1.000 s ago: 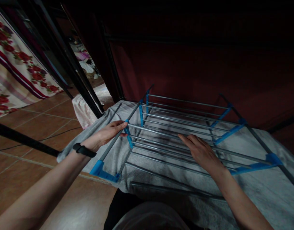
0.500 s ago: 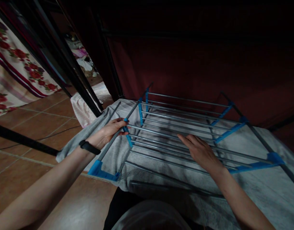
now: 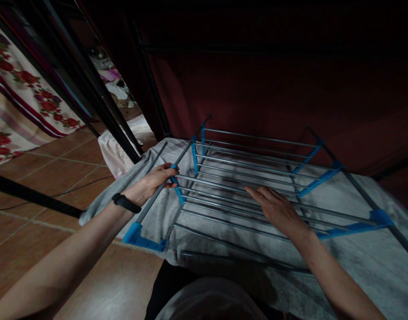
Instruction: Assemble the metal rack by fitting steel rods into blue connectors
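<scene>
A partly assembled shoe rack (image 3: 230,181) of grey metal tubes and blue plastic brackets lies on a grey blanket. At its left end my left hand (image 3: 156,180) is closed around the side pole, with thumb and fingers at a blue bracket (image 3: 178,190) where a crossbar meets it. My right hand (image 3: 279,206) lies over the front crossbars, its fingers curled down on a bar and the index finger pointing left along it. The thumb and the undersides of those fingers are hidden. A larger blue bracket (image 3: 142,240) sits at the pole's near end.
Two dark tubes, one a grey rod (image 3: 220,241), lie on the blanket (image 3: 366,266) near my lap. Behind the rack rises a dark red panel (image 3: 257,98). Black metal posts (image 3: 113,120) stand at left, above a tiled floor (image 3: 73,164) crossed by a thin cable.
</scene>
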A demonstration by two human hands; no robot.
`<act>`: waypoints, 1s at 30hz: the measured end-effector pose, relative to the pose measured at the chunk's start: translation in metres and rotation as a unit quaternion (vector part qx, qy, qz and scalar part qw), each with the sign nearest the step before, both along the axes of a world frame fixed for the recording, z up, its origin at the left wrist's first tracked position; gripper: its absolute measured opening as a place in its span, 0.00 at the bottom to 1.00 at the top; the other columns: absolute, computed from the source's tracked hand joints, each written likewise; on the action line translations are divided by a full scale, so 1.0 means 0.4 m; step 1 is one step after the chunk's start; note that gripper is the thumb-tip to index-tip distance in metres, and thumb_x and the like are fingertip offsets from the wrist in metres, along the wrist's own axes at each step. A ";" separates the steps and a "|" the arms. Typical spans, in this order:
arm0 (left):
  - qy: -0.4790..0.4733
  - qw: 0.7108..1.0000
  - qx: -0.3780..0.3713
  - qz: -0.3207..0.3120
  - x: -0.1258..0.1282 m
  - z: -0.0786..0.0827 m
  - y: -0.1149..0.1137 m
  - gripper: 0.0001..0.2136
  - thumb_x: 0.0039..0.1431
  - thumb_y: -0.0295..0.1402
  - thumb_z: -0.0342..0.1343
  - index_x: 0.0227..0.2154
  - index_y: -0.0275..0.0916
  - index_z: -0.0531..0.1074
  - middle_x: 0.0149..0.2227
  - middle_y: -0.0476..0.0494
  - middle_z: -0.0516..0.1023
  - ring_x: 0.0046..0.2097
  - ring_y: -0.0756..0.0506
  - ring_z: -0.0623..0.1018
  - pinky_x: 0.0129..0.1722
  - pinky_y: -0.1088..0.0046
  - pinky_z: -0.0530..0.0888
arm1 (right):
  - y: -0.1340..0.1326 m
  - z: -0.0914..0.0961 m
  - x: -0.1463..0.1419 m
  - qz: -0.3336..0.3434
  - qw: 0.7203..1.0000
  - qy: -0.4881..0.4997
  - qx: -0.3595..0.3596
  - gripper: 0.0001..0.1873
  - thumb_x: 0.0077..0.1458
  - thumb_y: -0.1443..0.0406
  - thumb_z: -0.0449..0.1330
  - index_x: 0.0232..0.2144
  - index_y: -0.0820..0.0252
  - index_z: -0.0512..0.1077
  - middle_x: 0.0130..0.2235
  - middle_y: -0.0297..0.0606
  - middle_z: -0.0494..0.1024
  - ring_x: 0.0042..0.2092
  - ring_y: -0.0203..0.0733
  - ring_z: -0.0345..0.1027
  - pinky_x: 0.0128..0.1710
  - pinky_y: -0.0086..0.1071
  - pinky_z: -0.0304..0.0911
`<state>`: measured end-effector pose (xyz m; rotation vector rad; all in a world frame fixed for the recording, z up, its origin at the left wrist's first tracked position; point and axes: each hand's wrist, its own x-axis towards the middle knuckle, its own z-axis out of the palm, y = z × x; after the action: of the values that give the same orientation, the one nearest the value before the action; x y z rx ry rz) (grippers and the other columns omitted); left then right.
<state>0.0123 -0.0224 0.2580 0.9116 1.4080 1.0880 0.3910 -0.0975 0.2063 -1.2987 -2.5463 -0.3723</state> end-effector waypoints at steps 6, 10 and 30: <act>-0.006 1.000 -0.012 -0.007 -0.003 -0.005 0.010 0.16 0.42 0.20 0.65 0.34 0.36 0.69 0.34 0.48 0.73 0.29 0.51 0.74 0.22 0.76 0.77 | -0.001 -0.008 0.001 0.001 1.000 -0.005 0.015 0.38 0.55 0.81 0.49 0.65 0.55 0.60 0.45 0.38 0.75 0.46 0.41 0.70 0.47 0.34 0.67; -0.004 1.000 -0.009 -0.012 0.000 -0.004 0.013 0.14 0.42 0.20 0.65 0.33 0.35 0.71 0.34 0.47 0.72 0.31 0.51 0.73 0.22 0.77 0.77 | -0.004 -0.007 -0.002 -0.012 1.000 -0.004 0.017 0.38 0.55 0.81 0.49 0.65 0.54 0.61 0.45 0.38 0.75 0.45 0.41 0.70 0.45 0.34 0.67; -0.019 0.999 0.017 -0.033 -0.021 -0.062 0.025 0.16 0.62 0.45 0.57 0.37 0.35 0.79 0.31 0.41 0.75 0.31 0.47 0.75 0.25 0.72 0.78 | 0.003 0.011 -0.009 -0.044 0.998 -0.011 -0.055 0.36 0.59 0.80 0.45 0.65 0.51 0.63 0.50 0.39 0.77 0.47 0.40 0.72 0.43 0.31 0.67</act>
<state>0.0038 -0.0124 0.2331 0.9513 1.3231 1.0760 0.3873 -0.0964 0.2107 -1.4561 -2.5656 -0.2689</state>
